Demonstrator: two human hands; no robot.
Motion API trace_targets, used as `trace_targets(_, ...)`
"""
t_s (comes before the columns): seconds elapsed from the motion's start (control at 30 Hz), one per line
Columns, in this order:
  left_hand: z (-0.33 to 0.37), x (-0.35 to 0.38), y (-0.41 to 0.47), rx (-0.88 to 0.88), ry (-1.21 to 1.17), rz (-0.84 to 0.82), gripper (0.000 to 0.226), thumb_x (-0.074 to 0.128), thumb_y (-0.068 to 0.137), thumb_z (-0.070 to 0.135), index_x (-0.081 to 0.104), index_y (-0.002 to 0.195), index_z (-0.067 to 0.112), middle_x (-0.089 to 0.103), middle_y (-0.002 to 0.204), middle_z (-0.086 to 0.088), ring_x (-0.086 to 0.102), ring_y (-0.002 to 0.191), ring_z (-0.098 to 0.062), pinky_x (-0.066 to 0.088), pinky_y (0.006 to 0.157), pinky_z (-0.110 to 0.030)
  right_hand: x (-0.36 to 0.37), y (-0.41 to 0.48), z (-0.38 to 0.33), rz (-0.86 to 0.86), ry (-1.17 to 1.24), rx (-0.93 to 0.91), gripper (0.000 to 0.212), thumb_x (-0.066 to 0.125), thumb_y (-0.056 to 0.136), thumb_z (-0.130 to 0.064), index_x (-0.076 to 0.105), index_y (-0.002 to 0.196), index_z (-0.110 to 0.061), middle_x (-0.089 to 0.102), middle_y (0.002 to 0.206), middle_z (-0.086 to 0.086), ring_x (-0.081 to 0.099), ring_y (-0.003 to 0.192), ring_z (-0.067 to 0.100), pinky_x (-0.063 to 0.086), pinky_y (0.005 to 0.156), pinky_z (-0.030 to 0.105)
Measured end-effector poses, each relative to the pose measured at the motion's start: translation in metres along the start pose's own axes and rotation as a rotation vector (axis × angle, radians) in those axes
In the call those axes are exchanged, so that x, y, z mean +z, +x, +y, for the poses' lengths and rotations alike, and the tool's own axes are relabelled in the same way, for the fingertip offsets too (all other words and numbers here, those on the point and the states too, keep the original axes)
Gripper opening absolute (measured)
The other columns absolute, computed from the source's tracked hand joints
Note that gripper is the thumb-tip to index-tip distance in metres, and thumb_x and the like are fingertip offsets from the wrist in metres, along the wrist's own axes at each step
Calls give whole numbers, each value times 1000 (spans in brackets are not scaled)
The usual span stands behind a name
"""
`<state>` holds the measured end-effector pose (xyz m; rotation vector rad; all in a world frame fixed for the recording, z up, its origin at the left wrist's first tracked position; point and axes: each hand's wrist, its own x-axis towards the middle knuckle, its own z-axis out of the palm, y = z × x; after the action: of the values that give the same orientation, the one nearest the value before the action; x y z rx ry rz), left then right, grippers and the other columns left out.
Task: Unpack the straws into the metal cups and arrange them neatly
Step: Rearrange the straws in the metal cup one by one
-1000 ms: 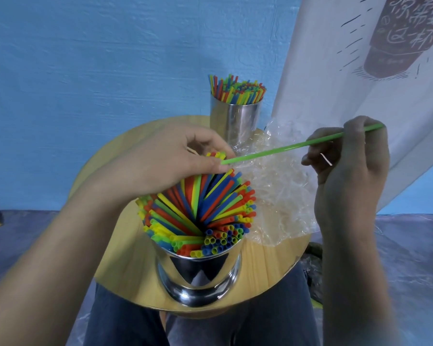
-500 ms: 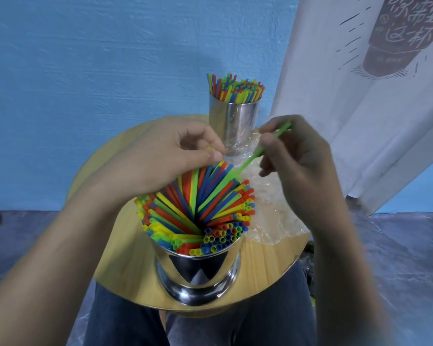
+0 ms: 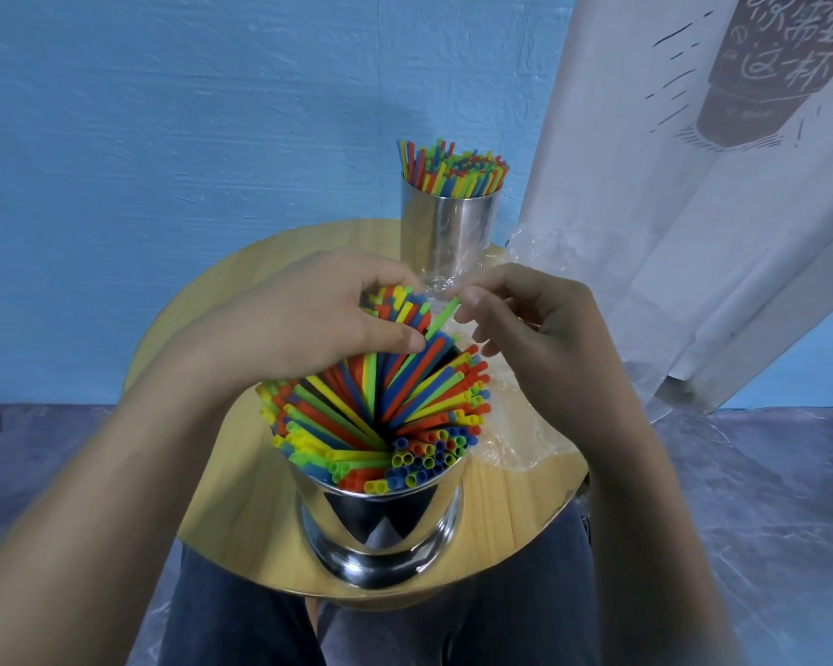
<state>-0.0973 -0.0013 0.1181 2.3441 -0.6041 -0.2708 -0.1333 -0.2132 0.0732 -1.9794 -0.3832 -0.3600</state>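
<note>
Your left hand [image 3: 309, 324] is curled over the far side of the near cup [image 3: 381, 526]. Its fingers and thumb grip a bunch of the straws [image 3: 381, 401] and hold them aside, which looks meant to open a gap for one more. Your right hand [image 3: 535, 329] pinches the top end of a green straw [image 3: 441, 317] between thumb and forefinger, the other fingers loosely curled. The straw slants down into that gap beside your left thumb (most of its length is hidden among the rest). The straws fan outward against the rim, so this cup is full but untidy. The far cup [image 3: 448, 228] stands at the back of the table [image 3: 241, 473], its straws upright. The wrapper [image 3: 515, 425] lies crumpled to the right of the near cup with no loose straws showing in it, so I judge that mostly straightening remains.
</note>
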Motion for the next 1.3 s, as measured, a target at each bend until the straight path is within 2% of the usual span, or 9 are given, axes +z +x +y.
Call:
trace_targets(0.07,-1,0,0,-30,33,43,11,80,84,41,72,90,36,75,87,13,72,81,-8,59,83,-45,0,0,1,-4,8,24,17,64,101,-22,71,94,-35,71,82,-10,67,75,13,57,66,30)
trace_targets(0.17,-4,-1,-2,-95,102,136,13,79,84,45,71,89,35,73,86,9,69,84,-14,57,83,-46,-1,0,-1,-3,81,53,12,63,102,-21,73,95,-21,71,79,-5,65,69,10,54,63,24)
trace_targets(0.4,-6,-8,-15,-192,272,228,16,73,87,43,65,100,36,63,92,9,60,89,-15,46,78,-34,-2,-3,-4,-190,78,140,41,55,94,-56,76,106,-23,76,95,-5,73,92,16,60,78,29)
trace_targets(0.5,-10,-13,-20,-169,192,107,28,76,84,41,63,108,47,68,104,14,66,95,-12,53,89,-41,-1,-5,-10,-334,124,155,37,58,96,-49,75,111,-20,76,104,-3,73,101,18,59,91,37)
trace_targets(0.6,-12,-15,-21,-115,-26,-9,30,82,81,36,67,105,46,74,100,16,73,87,-7,61,83,-42,-1,-4,-11,-359,141,163,29,59,98,-40,74,113,-20,76,107,-1,73,103,20,58,94,45)
trace_targets(0.67,-14,-12,-18,-65,-97,28,21,82,81,35,72,99,37,75,94,15,74,83,-7,62,80,-39,1,-2,-8,-352,138,176,27,61,100,-40,73,116,-21,75,110,0,72,106,20,58,95,47)
trace_targets(0.83,-16,-6,-10,-25,-151,92,10,81,85,28,74,92,31,75,89,15,72,77,-8,59,72,-28,3,-2,-4,-341,192,197,25,62,100,-36,71,118,-22,75,111,0,71,107,21,60,93,42)
trace_targets(1.07,-16,-7,-10,-18,-199,68,9,81,83,31,75,89,29,76,89,1,73,83,-21,62,81,-44,4,0,-4,-343,250,192,19,60,98,-31,72,110,-23,75,106,-1,73,104,19,59,84,28)
trace_targets(1.3,-17,-7,-9,-40,-190,92,10,81,84,30,73,89,28,75,86,7,73,78,-12,61,72,-33,5,-1,-4,-305,295,203,21,62,100,-26,72,115,-15,76,105,0,73,102,18,59,83,26)
